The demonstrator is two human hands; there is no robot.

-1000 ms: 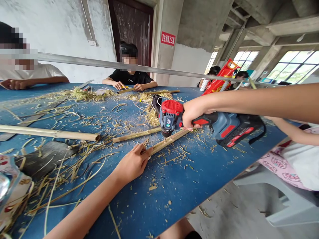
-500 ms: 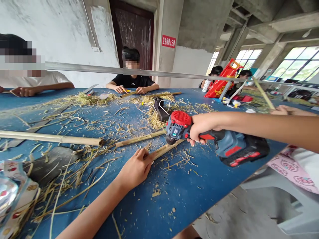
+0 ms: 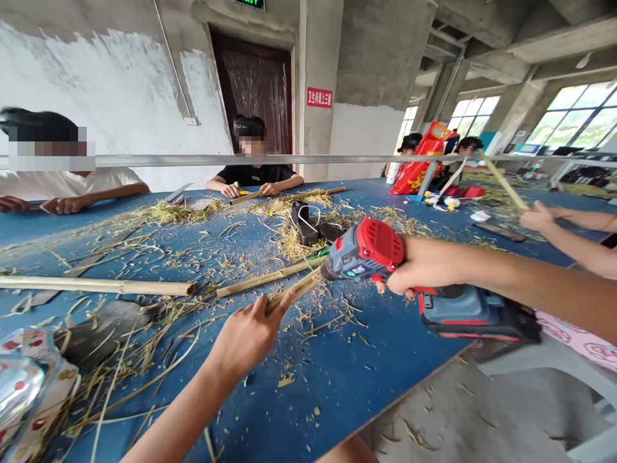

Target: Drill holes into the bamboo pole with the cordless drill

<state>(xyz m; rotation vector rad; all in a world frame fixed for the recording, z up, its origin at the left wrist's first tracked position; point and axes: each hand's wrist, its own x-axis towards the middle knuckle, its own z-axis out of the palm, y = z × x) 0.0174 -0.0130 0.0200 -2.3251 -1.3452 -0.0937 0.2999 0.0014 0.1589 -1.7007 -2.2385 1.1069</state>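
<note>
My right hand (image 3: 409, 267) is wrapped round the handle of a blue and red cordless drill (image 3: 380, 244). The drill's nose points left, at the far end of a bamboo piece (image 3: 299, 287); whether a bit enters it is too small to tell. My left hand (image 3: 253, 328) grips the near end of that piece, fingers closed around it. Just behind lies another bamboo strip (image 3: 270, 278), roughly parallel. A thicker bamboo pole (image 3: 96, 285) lies to the left on the blue table (image 3: 337, 379).
Bamboo shavings (image 3: 180, 211) litter the tabletop. A black device with a white cord (image 3: 303, 225) stands behind the drill. A dark blade-like tool (image 3: 103, 331) lies at left, by a patterned bag (image 3: 41, 392). Co-workers sit across and at right; one holds a strip (image 3: 504, 180).
The drill has swung from nose-down over the bamboo to pointing left at its end. My left hand has shifted slightly left and down with the piece. The camera view has tilted upward.
</note>
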